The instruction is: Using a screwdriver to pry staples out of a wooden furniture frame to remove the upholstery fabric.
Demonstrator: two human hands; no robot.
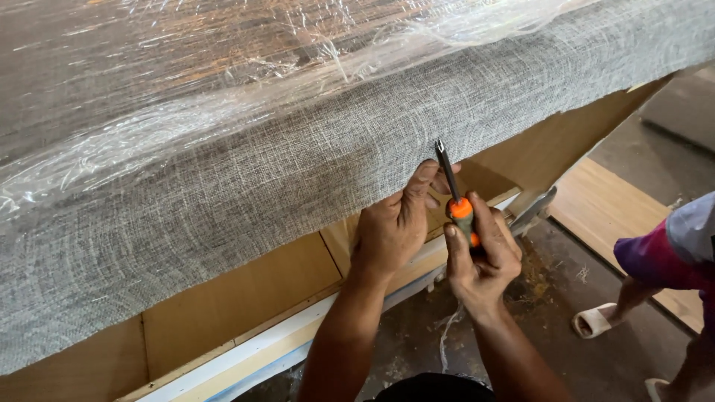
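- The screwdriver is standing nearly upright in front of the lower edge of the grey fabric, its orange-and-green handle down and its dark metal shaft running up and slightly left, with the tip ending against the fabric.
- The long axis of the screwdriver is running from the handle at the bottom to the tip at the top, so the tip is lying above and just left of the grip.
- The right hand is wrapping its fingers pressed together around the handle, with the thumb lying along the handle's left side.
- The left hand is sitting just left of the screwdriver, its fingers pinching the fabric edge; its fingertips are beside the shaft, and whether they are touching it cannot be told.
- The left hand is nearer the tip; the right hand is nearer the handle end.
- The fabric is draping over a wooden panel that is showing below and left of the screwdriver.
- Clear plastic wrap is covering the surface well above the screwdriver.
- A metal tool is lying just right of the screwdriver handle on the panel's edge.
- Another person's foot in a pale sandal is standing on the floor right of and below the screwdriver.
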